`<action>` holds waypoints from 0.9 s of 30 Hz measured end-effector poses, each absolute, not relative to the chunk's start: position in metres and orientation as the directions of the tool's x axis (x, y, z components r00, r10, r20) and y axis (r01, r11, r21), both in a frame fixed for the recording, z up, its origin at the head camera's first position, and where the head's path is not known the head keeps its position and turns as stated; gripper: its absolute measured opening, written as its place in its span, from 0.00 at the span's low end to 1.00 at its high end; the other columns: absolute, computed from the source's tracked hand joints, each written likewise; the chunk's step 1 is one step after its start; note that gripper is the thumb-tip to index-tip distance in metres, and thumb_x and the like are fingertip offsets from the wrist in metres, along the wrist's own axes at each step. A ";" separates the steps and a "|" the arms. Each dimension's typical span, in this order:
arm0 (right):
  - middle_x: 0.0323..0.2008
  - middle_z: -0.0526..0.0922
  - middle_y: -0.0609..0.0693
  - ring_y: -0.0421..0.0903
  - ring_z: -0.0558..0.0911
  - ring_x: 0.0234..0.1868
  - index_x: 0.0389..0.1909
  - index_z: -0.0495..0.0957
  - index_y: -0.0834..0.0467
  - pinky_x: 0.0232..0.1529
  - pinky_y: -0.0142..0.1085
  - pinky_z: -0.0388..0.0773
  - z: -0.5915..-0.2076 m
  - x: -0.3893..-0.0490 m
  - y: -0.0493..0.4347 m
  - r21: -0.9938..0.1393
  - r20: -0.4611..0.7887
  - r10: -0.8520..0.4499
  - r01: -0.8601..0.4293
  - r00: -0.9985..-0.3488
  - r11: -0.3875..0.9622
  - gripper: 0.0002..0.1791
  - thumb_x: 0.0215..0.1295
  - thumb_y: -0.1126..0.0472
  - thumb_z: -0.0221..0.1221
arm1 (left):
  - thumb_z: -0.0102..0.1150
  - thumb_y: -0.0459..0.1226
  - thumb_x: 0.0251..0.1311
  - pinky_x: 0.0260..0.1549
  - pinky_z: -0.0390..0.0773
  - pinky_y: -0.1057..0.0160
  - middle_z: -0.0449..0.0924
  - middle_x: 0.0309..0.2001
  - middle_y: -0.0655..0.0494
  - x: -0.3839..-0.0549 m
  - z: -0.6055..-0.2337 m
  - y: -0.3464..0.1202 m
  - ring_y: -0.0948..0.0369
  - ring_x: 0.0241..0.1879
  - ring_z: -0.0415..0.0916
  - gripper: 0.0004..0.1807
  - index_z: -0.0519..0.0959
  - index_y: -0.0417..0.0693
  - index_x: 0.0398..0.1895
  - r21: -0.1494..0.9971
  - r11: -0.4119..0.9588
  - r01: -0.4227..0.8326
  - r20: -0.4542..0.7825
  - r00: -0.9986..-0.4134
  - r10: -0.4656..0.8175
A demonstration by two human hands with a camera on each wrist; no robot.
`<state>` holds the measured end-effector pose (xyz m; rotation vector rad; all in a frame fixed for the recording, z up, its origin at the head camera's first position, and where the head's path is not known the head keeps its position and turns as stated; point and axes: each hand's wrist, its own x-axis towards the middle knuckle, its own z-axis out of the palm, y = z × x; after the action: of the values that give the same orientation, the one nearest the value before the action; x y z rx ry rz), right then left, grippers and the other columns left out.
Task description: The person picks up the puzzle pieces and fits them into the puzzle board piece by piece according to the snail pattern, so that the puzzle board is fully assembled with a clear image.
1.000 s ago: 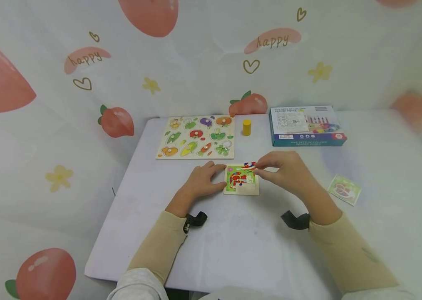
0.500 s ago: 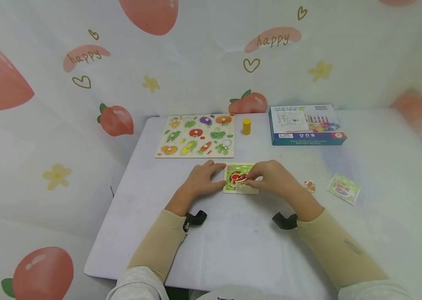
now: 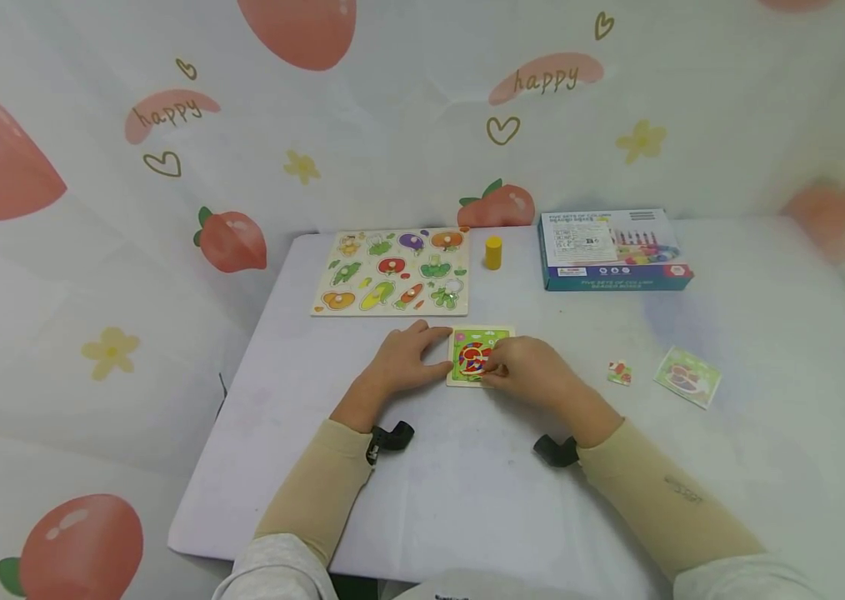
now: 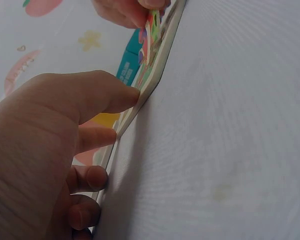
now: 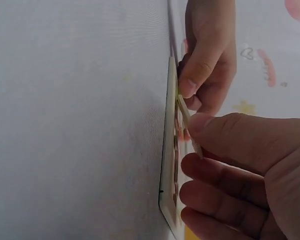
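A small square jigsaw board [image 3: 467, 327] with a green, red and blue picture lies in front of the person. At its left edge rests the left hand [image 3: 409, 360], thumb and index finger [image 4: 102, 136] touching the side with a gap between them. The right hand [image 3: 531, 371] covers the board's lower right part. Its thumb and fingers pinch a flat wooden jigsaw piece [image 5: 185, 111], which stands tilted against the board in the right wrist view. The left wrist view shows a green and red printed face on this piece [image 4: 154, 31].
A loose jigsaw piece [image 3: 619, 372] and a picture card [image 3: 688, 377] lie to the right. Behind are a vegetable peg puzzle [image 3: 370, 287], a yellow cylinder [image 3: 493, 253] and a boxed set [image 3: 613, 252]. A printed curtain [image 3: 392, 108] hangs behind the table.
The right hand has moved left and down from the board's upper right corner with the piece, uncovering the loose jigsaw piece on the table. The left hand has stayed at the board's edge.
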<state>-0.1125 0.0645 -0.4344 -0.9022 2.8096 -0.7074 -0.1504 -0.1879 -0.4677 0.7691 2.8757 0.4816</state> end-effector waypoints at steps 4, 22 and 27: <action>0.28 0.82 0.43 0.40 0.74 0.28 0.35 0.91 0.59 0.35 0.35 0.75 -0.435 -0.110 0.064 -0.430 0.055 -0.565 -0.531 -0.823 0.731 0.10 0.60 0.56 0.74 | 0.61 0.57 0.64 0.33 0.66 0.61 0.72 0.42 0.57 -0.150 -0.467 -0.188 0.57 0.31 0.65 0.34 0.73 0.58 0.72 0.347 0.816 0.463 -0.043 -0.861 0.507; 0.39 0.78 0.49 0.45 0.75 0.37 0.44 0.91 0.58 0.41 0.38 0.76 -0.438 -0.112 0.065 -0.391 0.053 -0.556 -0.530 -0.829 0.753 0.13 0.61 0.55 0.73 | 0.61 0.56 0.63 0.33 0.67 0.60 0.73 0.43 0.56 -0.149 -0.466 -0.188 0.57 0.31 0.65 0.34 0.74 0.58 0.72 0.339 0.819 0.463 -0.042 -0.862 0.505; 0.39 0.77 0.49 0.45 0.74 0.37 0.42 0.91 0.58 0.40 0.37 0.74 -0.440 -0.112 0.065 -0.397 0.014 -0.539 -0.499 -0.842 0.770 0.13 0.62 0.54 0.73 | 0.61 0.57 0.63 0.33 0.68 0.60 0.73 0.43 0.57 -0.150 -0.467 -0.188 0.57 0.31 0.66 0.34 0.74 0.58 0.72 0.336 0.820 0.464 -0.037 -0.863 0.504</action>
<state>-0.1120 0.0654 -0.4397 -0.8410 2.8607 -0.5983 -0.1499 -0.1879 -0.4673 0.7689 2.8775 0.4833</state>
